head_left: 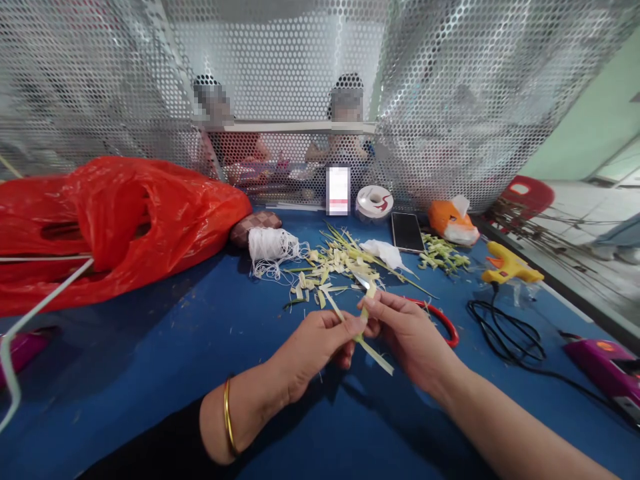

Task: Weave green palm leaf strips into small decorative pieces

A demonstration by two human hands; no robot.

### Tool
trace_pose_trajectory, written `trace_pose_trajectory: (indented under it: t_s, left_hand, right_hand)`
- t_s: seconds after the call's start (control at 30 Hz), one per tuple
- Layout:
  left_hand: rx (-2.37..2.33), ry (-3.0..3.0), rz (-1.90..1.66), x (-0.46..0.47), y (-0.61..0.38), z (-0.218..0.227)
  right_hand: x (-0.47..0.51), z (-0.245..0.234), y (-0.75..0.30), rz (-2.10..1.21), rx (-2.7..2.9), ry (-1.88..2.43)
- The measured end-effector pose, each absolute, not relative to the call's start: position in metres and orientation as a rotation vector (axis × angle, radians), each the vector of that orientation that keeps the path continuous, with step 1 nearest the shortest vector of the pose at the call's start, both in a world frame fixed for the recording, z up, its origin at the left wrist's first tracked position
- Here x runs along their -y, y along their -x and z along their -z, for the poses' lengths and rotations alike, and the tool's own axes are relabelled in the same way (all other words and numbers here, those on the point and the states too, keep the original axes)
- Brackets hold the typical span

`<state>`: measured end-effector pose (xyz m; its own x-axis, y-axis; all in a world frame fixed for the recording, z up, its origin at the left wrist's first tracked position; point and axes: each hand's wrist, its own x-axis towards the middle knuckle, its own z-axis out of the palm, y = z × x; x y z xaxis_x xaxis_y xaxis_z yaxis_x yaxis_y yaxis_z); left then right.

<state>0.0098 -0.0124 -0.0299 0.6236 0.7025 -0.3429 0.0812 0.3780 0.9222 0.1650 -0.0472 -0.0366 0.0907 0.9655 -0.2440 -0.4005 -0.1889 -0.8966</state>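
Note:
Over the blue table (165, 333), my left hand (315, 343) and my right hand (405, 333) meet at the fingertips. Both pinch thin pale green leaf strips (373, 350) that cross between them; one strip runs down to the right, another points up to the left. A gold bangle (229, 427) rings my left wrist. Just beyond the fingers lies a heap of cut leaf pieces (340, 263). Red-handled scissors (443, 320) lie partly hidden behind my right hand.
A red plastic bag (110, 220) fills the left. White thread bundle (270, 247), tape roll (374, 202), phone (407, 231), orange tissue holder (453, 223), yellow glue gun (507, 265) with black cord (505, 330), purple tool (607, 363). Two people sit behind the perforated screen (450, 100).

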Motion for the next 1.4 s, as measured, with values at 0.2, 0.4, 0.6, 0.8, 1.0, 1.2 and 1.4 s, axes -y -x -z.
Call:
trace_pose_trajectory:
  t_s: [0.2, 0.4, 0.6, 0.8, 1.0, 1.2, 1.4]
  left_hand:
    - [-0.809, -1.19, -0.322, 0.014, -0.01, 0.028]
    - [-0.832, -1.275, -0.294, 0.01, -0.008, 0.027]
    - [-0.867, -1.297, -0.29, 0.014, -0.01, 0.026]
    - [-0.841, -1.341, -0.239, 0.019, -0.012, 0.029]
    - [-0.863, -1.377, -0.197, 0.021, -0.014, 0.036]
    - [-0.807, -1.232, -0.128, 0.023, -0.013, 0.03]
    - [-0.678, -1.164, -0.029, 0.023, -0.011, 0.033]
  right_hand:
    - [0.05, 0.042, -0.162, -1.296, 0.798, 1.213]
    - [0.047, 0.049, -0.163, -1.188, 0.761, 1.233]
    - [0.043, 0.044, -0.172, -1.027, 1.028, 1.384]
    - [0.047, 0.033, -0.172, -0.493, 1.574, 1.404]
    - [0.051, 0.035, -0.161, -0.847, 1.594, 1.355]
    - [0.055, 0.033, -0.162, -0.87, 1.473, 1.335]
    - [0.058, 0.035, -0.157, -0.94, 1.384, 1.257]
